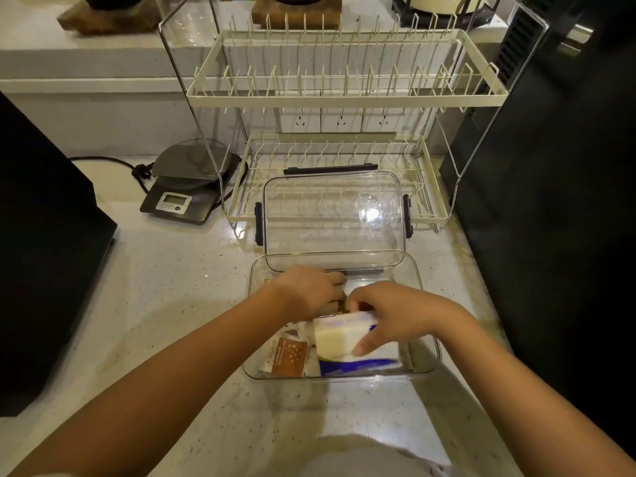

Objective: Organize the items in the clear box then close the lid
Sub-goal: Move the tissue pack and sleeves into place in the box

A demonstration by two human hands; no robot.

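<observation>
The box sits on the surface, packets inside. Its lid lies behind, on the rack. A scale stands left.

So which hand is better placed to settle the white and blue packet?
The right hand: its fingers already grip the white and blue packet inside the clear plastic box; the left hand is busy farther back.

Countertop — pale speckled stone. Directly on it: clear box, open, at centre front; cream wire dish rack just behind the box, the box's clear lid leaning against its lower tier; grey kitchen scale behind-left of the box, beside the rack — black cord trailing left.
</observation>
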